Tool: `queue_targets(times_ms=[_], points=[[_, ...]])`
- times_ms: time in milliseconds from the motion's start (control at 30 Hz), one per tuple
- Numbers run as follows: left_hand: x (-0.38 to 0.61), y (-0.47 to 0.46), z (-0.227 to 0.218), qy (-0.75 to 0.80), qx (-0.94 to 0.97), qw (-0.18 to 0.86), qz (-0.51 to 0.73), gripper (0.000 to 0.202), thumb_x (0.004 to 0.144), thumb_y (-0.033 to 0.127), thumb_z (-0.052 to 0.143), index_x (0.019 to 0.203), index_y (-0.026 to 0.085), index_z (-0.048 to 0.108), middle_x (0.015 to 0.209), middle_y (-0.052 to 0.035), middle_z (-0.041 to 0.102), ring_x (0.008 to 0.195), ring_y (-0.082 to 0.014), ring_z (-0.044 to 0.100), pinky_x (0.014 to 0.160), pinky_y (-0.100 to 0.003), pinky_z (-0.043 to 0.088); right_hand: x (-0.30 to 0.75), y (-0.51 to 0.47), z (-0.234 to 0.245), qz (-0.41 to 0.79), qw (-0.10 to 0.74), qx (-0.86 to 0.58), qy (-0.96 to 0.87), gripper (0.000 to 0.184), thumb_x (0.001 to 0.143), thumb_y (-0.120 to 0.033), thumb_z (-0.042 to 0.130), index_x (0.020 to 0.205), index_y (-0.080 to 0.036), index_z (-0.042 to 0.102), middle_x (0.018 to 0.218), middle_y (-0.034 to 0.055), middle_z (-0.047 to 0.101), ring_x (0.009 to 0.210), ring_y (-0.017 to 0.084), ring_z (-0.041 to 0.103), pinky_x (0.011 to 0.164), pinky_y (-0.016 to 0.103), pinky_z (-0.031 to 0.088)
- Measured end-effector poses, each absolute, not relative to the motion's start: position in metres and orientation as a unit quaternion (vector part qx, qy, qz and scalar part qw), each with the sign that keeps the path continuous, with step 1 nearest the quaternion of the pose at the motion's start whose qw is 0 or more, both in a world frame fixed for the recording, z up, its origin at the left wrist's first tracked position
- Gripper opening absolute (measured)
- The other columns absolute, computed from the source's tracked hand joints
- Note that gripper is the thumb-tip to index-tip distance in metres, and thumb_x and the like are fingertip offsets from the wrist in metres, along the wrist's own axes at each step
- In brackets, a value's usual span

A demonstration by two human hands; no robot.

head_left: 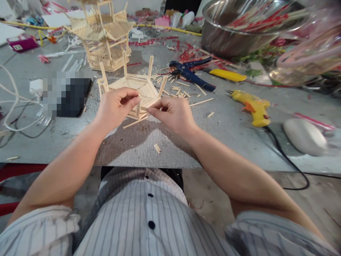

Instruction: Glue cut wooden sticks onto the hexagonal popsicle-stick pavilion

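A small six-sided model base [128, 84] of thin wooden sticks lies before me, with upright posts at its corners. At its near side my left hand [115, 105] is closed, thumb and forefinger pinching the top of a wooden post [138, 109]. My right hand [172, 113] is closed in a pinch low at the base's near right edge. Its fingertips hide whatever is between them. A loose wooden stick [134, 122] lies just in front of the base. Short stick offcuts [179, 90] are scattered to the right.
Behind the base stands a tiered stick pavilion [106, 39]. Blue cutters [191, 73], a yellow knife [227, 74] and a corded glue gun [253, 106] lie right. A metal bowl [226, 42] stands at the back right; a phone [74, 96] is left.
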State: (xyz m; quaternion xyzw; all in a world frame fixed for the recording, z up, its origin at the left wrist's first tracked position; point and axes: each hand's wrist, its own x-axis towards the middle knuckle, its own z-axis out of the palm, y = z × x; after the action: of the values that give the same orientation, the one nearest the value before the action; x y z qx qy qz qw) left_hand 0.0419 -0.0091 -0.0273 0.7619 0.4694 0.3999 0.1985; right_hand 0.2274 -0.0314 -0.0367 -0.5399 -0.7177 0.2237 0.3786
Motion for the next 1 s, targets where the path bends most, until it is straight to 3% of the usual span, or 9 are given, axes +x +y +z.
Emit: queue_targets(times_ms=[733,1000], points=[[0.042,-0.005,-0.035,0.438,0.753,0.233,0.433,0.01,0.079,0.022,0.065,0.085,0.019,0.071,0.079,-0.0009,0.072,0.07,-0.0137,0.065,0.067,-0.026,0.054,0.227,-0.026,-0.049,0.235,0.389,-0.517,-0.726,0.013,0.079,-0.023,0.064,0.07,-0.016,0.07,0.067,0.0017,0.066,0.062,0.012,0.053,0.065,0.028,0.039],[0.043,-0.007,-0.033,0.458,0.75,0.234,0.415,0.01,0.082,0.026,0.063,0.086,0.02,0.07,0.08,-0.0007,0.071,0.076,-0.0155,0.067,0.072,-0.027,0.055,0.226,-0.026,-0.048,0.223,0.375,-0.514,-0.738,0.013,0.081,-0.022,0.062,0.073,-0.017,0.071,0.07,0.0028,0.066,0.065,0.013,0.055,0.066,0.028,0.039]])
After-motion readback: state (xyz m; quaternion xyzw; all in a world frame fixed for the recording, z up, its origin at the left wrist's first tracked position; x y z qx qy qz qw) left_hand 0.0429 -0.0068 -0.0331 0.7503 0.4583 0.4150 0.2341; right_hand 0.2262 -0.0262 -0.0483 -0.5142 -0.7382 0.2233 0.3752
